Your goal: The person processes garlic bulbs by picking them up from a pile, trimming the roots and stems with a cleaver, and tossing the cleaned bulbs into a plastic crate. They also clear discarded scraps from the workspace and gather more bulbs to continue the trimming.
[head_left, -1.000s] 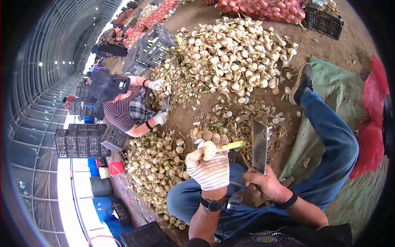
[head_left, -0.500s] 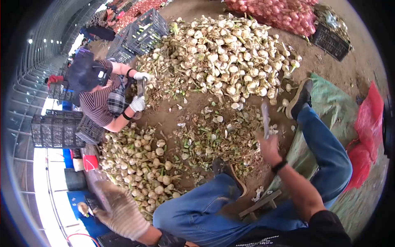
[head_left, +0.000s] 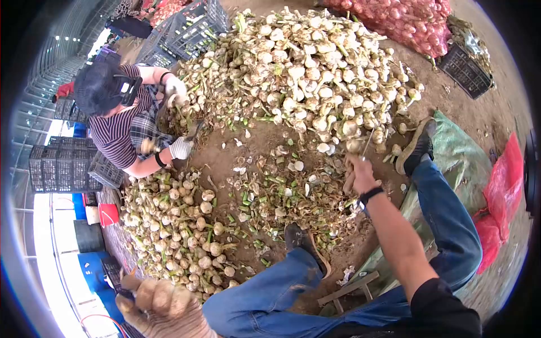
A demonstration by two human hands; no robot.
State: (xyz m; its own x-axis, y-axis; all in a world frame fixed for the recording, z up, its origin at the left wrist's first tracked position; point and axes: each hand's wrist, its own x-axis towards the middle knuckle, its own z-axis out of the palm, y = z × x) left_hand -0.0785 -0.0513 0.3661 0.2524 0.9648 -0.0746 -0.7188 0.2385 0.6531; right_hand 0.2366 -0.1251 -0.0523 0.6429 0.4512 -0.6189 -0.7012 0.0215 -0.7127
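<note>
My right hand (head_left: 363,179) is bare, with a dark band at the wrist, and is closed around a knife. The thin knife blade (head_left: 368,142) points up toward the edge of the big heap of garlic (head_left: 315,73), and a garlic bulb (head_left: 353,146) appears right beside it. At the lower left, my left hand (head_left: 166,307) wears a soiled knit glove, its fingers curled in toward the palm; what they hold, if anything, is hidden. Beyond this hand lies a second garlic pile (head_left: 180,225). Cut stalks and peelings (head_left: 293,197) litter the ground between my feet.
A person (head_left: 121,115) in a striped shirt and gloves sits at the left with a blade. Black crates (head_left: 65,169) stand behind them; another crate (head_left: 466,70) lies upper right near red mesh sacks (head_left: 394,25). A wooden stool (head_left: 349,290) is between my legs, green sheeting (head_left: 456,141) at right.
My left hand has curled from a spread pose and turned; the bulb near its fingers no longer shows. My right hand moved slightly up with the knife, which turned edge-on. The view shifted slightly.
</note>
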